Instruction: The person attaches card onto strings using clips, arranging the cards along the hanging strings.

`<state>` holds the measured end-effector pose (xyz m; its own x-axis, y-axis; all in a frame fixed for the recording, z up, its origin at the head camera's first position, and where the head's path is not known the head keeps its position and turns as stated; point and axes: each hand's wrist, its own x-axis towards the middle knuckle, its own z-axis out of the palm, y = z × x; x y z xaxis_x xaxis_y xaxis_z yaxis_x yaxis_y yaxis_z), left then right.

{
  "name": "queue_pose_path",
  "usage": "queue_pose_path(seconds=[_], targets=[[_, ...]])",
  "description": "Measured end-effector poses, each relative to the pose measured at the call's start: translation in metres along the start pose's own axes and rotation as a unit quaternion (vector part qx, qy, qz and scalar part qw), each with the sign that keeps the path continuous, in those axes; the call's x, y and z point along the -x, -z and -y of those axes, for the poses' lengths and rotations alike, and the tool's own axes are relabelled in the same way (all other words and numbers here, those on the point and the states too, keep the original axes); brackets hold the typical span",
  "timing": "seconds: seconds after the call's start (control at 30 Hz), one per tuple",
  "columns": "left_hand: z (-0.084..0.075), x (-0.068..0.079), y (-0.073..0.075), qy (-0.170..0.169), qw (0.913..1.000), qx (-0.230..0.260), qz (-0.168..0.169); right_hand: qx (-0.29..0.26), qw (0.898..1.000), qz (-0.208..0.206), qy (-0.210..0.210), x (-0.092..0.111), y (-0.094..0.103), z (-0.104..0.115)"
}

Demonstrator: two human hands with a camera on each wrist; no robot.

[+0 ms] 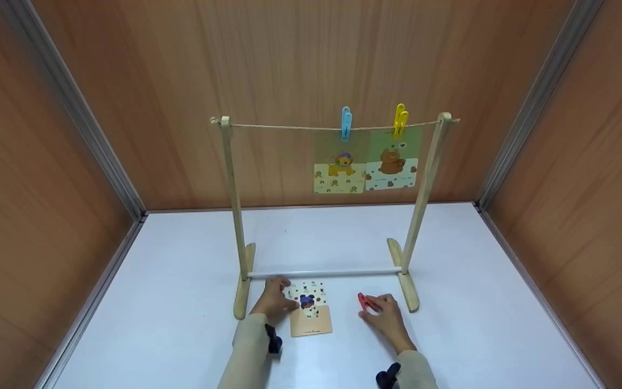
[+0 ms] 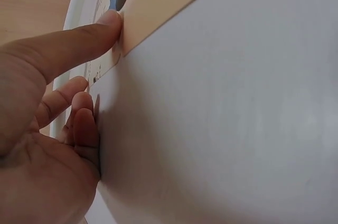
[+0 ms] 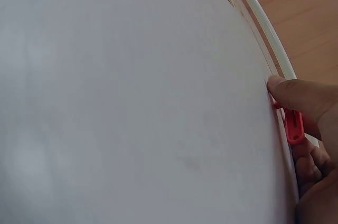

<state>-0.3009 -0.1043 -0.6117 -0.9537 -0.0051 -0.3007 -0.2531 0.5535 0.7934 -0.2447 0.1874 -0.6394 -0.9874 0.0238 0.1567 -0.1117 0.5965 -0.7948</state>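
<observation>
A card (image 1: 311, 321) with a patterned upper part, a small cartoon animal and a plain tan lower part lies on the white table. My left hand (image 1: 275, 301) is at its left side, thumb tip on the edge and index finger near the upper corner; in the left wrist view the thumb (image 2: 90, 36) touches the card (image 2: 158, 7) while the other fingers bend beside it. To the right of the card, my right hand (image 1: 386, 319) pinches a red clothespin (image 1: 365, 302) between thumb and fingers. Part of that clothespin (image 3: 294, 126) shows below the thumb in the right wrist view.
A wooden stand (image 1: 424, 200) with a white crossbar (image 1: 324, 273) stands just beyond both hands. From its string (image 1: 284, 127) hang a lion card (image 1: 339, 178) under a blue clothespin (image 1: 346, 124) and a bear card (image 1: 392, 173) under a yellow one (image 1: 400, 121). Wood-grain walls surround the table.
</observation>
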Motion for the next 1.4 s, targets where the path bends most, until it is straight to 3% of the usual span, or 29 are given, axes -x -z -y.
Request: queue_pose_path(seconds=[0.23, 0.43, 0.63, 1.23, 1.4], targets=[[0.0005, 0.0005, 0.0006, -0.008, 1.0000, -0.003, 0.002, -0.004, 1.000, -0.009, 0.017, 0.0016, -0.0007, -0.0012], [0.0003, 0.0057, 0.0024, -0.032, 0.9994, -0.012, 0.001, -0.002, 1.000, -0.003, -0.002, 0.0002, -0.0005, 0.0002], [0.0005, 0.0074, 0.0023, -0.011, 0.9998, 0.017, 0.001, -0.005, 1.000, 0.000, -0.012, -0.0008, -0.0007, -0.0012], [0.0042, 0.0065, 0.0076, -0.033, 0.9972, 0.062, 0.024, -0.005, 1.000, -0.018, 0.018, -0.0006, -0.0012, -0.0060], [0.0083, 0.0079, 0.0101, -0.045, 0.9920, 0.109, 0.044, -0.026, 0.999, -0.020, 0.026, 0.0006, -0.0012, -0.0059]])
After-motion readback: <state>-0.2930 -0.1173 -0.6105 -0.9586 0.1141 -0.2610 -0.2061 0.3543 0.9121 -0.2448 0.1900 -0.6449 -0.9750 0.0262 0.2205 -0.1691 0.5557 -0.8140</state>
